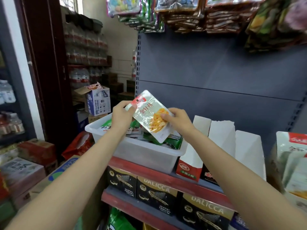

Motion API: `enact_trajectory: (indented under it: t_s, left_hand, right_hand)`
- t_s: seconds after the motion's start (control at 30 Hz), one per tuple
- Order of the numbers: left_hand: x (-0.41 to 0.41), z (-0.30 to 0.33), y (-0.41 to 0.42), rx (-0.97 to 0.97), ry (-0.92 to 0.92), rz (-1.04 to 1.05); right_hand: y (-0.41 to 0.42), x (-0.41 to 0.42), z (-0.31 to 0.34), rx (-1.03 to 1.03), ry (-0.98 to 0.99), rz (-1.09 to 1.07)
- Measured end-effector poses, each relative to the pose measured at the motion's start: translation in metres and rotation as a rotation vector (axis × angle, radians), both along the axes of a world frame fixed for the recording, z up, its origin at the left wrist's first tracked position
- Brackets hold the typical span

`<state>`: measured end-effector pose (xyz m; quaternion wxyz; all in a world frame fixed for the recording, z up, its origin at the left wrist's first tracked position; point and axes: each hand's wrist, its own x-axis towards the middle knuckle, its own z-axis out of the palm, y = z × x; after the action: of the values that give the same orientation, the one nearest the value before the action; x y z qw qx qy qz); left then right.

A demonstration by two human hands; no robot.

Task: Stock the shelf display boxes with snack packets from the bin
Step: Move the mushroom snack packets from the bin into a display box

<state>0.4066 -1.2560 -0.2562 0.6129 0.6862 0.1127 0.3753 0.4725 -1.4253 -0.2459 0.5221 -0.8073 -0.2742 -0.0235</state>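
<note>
Open air above bin (103,130); display boxes (221,135) block rt; hanging packs (182,14) overhead.

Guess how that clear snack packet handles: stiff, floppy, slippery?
The snack packet, held by left hand and right hand, is thin glossy film: probably floppy and somewhat slippery. It looks flat and light, so edge pinches likely suffice.

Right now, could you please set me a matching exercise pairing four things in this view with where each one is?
Things:
1. snack packet
2. white bin
3. white display boxes
4. black wafer boxes

Places:
A. on the shelf below the bin
B. held in both hands, above the bin
C. standing on the shelf, right of the bin
D. on the red-edged shelf, holding green packets

The left hand and right hand both pinch the packet.

Pairs: 1-B, 2-D, 3-C, 4-A
</note>
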Motion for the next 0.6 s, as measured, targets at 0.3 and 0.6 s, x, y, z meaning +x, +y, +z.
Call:
enact_trajectory:
  t_s: [0.3,0.6]
  left_hand:
    - [0.001,0.016,-0.103,0.046,0.038,-0.456]
    - [0.043,0.038,-0.243,0.073,-0.057,-0.625]
  right_hand:
    - [-0.109,-0.018,0.010,0.237,0.101,-0.166]
    - [-0.251,-0.021,0.040,0.292,-0.109,-0.283]
